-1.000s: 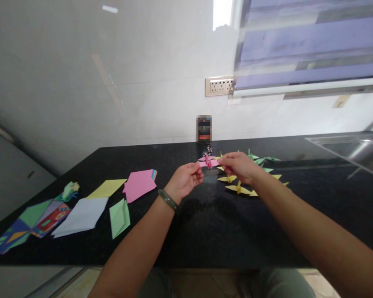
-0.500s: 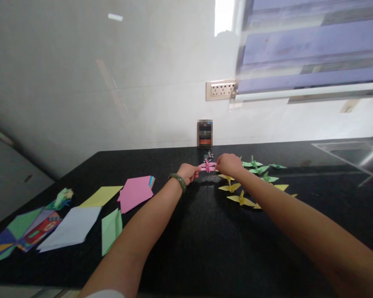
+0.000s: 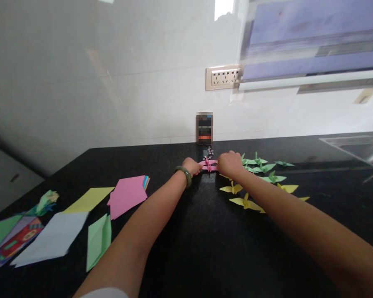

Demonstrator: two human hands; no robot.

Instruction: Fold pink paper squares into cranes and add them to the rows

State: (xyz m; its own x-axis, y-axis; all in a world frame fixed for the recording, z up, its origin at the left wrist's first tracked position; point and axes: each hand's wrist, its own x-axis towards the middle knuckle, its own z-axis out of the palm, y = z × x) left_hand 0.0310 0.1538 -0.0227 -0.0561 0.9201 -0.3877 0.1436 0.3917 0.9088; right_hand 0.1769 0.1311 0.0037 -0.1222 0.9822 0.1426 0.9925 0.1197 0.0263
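A pink paper crane [image 3: 209, 168] lies between my hands at the back of the counter, close to another pink folded piece behind it. The fingertips of my left hand [image 3: 192, 166] are closed on the left wing tip; a green bangle circles that wrist. My right hand [image 3: 230, 164] is curled at the crane's right wing, its fingertips mostly hidden. Yellow paper cranes [image 3: 245, 202] stand in front of and right of my right hand, partly behind the forearm. Green paper cranes [image 3: 262, 167] stand behind them.
On the dark counter [image 3: 186, 248], left of my arm, lie pink sheets [image 3: 129, 196], a yellow sheet [image 3: 88, 199], white sheets [image 3: 56, 238] and a folded green sheet [image 3: 98, 242]. A phone-like device [image 3: 204, 128] leans on the wall, with a beaded strand [image 3: 209, 153] in front.
The view has shifted slightly, with the papers sitting further left and the wall higher. Both hands stay at the pink crane, the left a little closer to the right one.
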